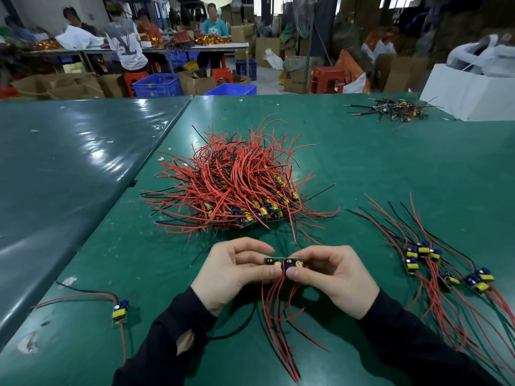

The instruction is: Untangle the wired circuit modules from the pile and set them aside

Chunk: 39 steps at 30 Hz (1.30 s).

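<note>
we found the left hand [234, 267] and right hand [331, 270] pinching a joined module strip [282, 263] at six o'clock of the pile [237, 188], separation under way, transfer to the four o'clock set-aside group [443, 266] judged next.

Electronics assembly workshop, seen from a sorting bench.

The near green work table [390, 168] carries a large pile of red-wired circuit modules [237, 188], a sorted group of modules [443, 263] at right and a lone module [120, 310] at near left; a small heap of dark wire scraps [390, 110] lies at far right beside a white box [468, 90]. Behind, at far left, seated workers [128, 43] bend over a long bench [195, 47] strewn with orange and red parts. Blue plastic crates [157, 84], red stools [326, 79] and stacked cardboard cartons [267, 48] crowd the floor, as in a small factory.
</note>
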Each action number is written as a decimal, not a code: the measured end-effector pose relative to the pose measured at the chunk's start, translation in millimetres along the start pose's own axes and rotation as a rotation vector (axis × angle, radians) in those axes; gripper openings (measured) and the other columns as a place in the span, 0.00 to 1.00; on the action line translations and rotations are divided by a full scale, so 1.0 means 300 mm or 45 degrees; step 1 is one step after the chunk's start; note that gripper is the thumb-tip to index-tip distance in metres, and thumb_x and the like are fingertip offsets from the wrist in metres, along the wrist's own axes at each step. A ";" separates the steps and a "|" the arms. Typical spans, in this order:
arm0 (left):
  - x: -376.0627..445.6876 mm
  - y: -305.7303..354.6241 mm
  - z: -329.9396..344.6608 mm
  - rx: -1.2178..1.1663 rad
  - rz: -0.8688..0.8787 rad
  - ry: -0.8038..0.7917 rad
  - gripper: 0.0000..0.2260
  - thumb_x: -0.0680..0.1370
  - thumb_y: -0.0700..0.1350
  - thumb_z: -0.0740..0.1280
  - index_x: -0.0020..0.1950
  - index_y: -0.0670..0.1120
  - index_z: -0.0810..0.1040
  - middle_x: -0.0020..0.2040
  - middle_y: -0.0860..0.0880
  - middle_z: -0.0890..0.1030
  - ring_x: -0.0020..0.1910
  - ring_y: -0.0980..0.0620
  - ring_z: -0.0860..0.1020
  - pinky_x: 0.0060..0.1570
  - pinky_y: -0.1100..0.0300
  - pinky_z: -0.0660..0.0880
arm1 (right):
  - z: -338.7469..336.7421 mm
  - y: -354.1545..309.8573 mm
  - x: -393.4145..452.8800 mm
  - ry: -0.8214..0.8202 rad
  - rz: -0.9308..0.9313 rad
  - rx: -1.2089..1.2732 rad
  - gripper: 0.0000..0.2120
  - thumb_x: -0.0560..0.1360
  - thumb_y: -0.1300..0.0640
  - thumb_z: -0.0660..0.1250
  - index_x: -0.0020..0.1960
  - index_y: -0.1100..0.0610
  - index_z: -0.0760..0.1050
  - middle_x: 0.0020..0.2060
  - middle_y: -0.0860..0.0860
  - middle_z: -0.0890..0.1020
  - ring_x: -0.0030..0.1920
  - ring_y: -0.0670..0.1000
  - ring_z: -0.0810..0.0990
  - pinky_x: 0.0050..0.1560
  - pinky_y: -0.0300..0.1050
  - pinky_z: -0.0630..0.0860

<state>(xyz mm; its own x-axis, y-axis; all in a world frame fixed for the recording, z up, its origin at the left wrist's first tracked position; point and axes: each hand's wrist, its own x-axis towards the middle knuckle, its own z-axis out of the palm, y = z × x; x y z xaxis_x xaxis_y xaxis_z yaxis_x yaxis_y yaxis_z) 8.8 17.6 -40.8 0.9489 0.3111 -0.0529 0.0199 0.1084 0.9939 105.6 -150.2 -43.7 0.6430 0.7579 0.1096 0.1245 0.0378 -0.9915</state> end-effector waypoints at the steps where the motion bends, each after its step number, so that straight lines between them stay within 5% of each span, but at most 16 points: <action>1: -0.001 0.001 0.002 0.010 0.025 -0.019 0.16 0.60 0.39 0.76 0.45 0.38 0.81 0.37 0.43 0.84 0.34 0.51 0.82 0.37 0.64 0.78 | 0.001 -0.001 0.000 0.003 -0.018 0.005 0.06 0.63 0.56 0.75 0.39 0.56 0.84 0.34 0.52 0.82 0.35 0.46 0.77 0.39 0.37 0.74; 16: -0.013 0.017 0.002 0.510 0.317 -0.336 0.07 0.76 0.44 0.65 0.46 0.41 0.76 0.39 0.51 0.76 0.39 0.57 0.72 0.42 0.63 0.69 | -0.003 -0.015 -0.001 -0.019 -0.008 0.071 0.07 0.63 0.57 0.74 0.39 0.59 0.84 0.33 0.56 0.81 0.34 0.51 0.75 0.36 0.41 0.73; 28: -0.020 0.045 -0.025 0.287 0.354 -0.470 0.04 0.77 0.36 0.62 0.48 0.39 0.76 0.38 0.52 0.81 0.37 0.58 0.78 0.42 0.67 0.72 | 0.007 -0.029 -0.005 -0.077 0.042 0.309 0.07 0.62 0.60 0.75 0.40 0.60 0.84 0.34 0.54 0.82 0.35 0.50 0.77 0.38 0.39 0.75; 33: -0.028 0.048 -0.032 0.184 0.199 -0.386 0.05 0.75 0.40 0.64 0.45 0.38 0.75 0.33 0.46 0.78 0.32 0.48 0.76 0.34 0.62 0.73 | 0.010 -0.034 -0.004 -0.098 0.253 0.418 0.07 0.61 0.62 0.76 0.38 0.61 0.84 0.31 0.54 0.81 0.30 0.49 0.76 0.31 0.38 0.74; 37: -0.026 0.058 -0.053 -0.112 -0.146 -0.291 0.06 0.74 0.43 0.66 0.40 0.42 0.74 0.28 0.45 0.73 0.21 0.49 0.72 0.23 0.61 0.73 | -0.022 -0.050 -0.003 -0.157 0.378 0.460 0.03 0.64 0.64 0.74 0.38 0.60 0.84 0.30 0.53 0.82 0.27 0.45 0.78 0.28 0.34 0.73; 39: -0.020 0.052 -0.062 0.159 -0.220 -0.248 0.08 0.77 0.41 0.67 0.39 0.42 0.73 0.26 0.46 0.74 0.20 0.51 0.72 0.22 0.62 0.71 | -0.026 -0.045 0.000 -0.097 0.401 0.471 0.05 0.63 0.64 0.76 0.39 0.61 0.85 0.32 0.54 0.83 0.28 0.46 0.79 0.29 0.34 0.74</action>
<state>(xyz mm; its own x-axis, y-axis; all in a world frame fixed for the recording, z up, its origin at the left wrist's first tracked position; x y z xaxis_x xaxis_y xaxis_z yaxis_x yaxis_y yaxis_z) -2.5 34.8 -26.7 0.9704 0.1099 -0.2148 0.2136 0.0233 0.9766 109.7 -155.9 -29.7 0.5476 0.8145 -0.1915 -0.3530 0.0174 -0.9355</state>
